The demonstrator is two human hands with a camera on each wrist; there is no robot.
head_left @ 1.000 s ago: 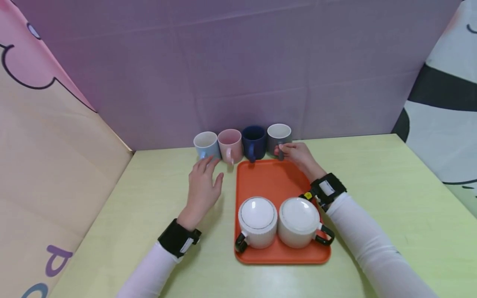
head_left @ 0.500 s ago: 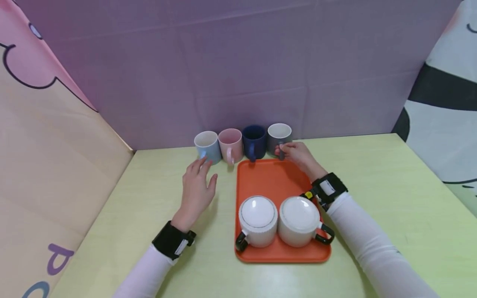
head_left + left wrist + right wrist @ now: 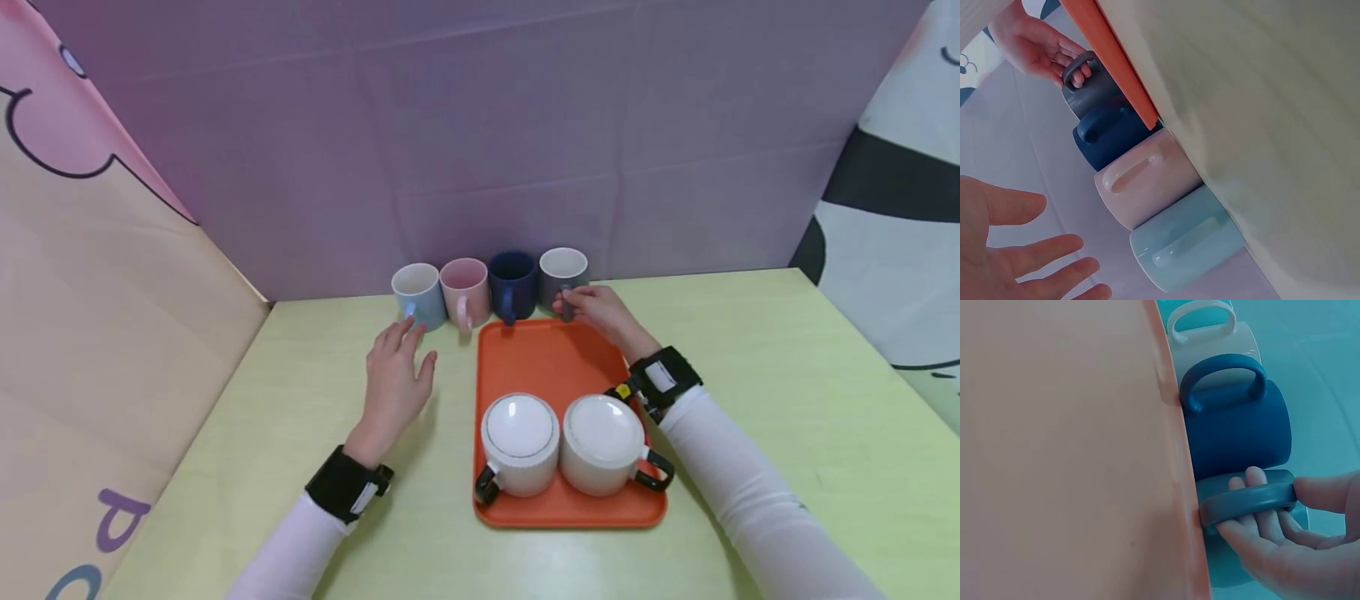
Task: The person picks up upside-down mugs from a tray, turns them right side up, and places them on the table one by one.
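Note:
Four mugs stand in a row at the table's back: light blue (image 3: 415, 292), pink (image 3: 465, 293), navy (image 3: 513, 285) and grey (image 3: 562, 273). My right hand (image 3: 583, 305) holds the grey mug by its handle (image 3: 1247, 503), with fingers (image 3: 1254, 531) through the loop and the thumb on its outer side. My left hand (image 3: 396, 367) hovers open over the table, fingertips just short of the light blue mug (image 3: 1185, 247). The pink mug (image 3: 1147, 184) and navy mug (image 3: 1235, 419) stand between the two.
An orange tray (image 3: 551, 358) lies in front of the mugs, its far edge close to them. Two white ribbed mugs (image 3: 520, 442) (image 3: 603, 440) with black handles sit upside down on its near half. Fabric walls close off the back and both sides.
My left hand and wrist have drifted a little to the left and back from the pink mug towards the light blue one. The right hand has kept its hold on the grey mug's handle.

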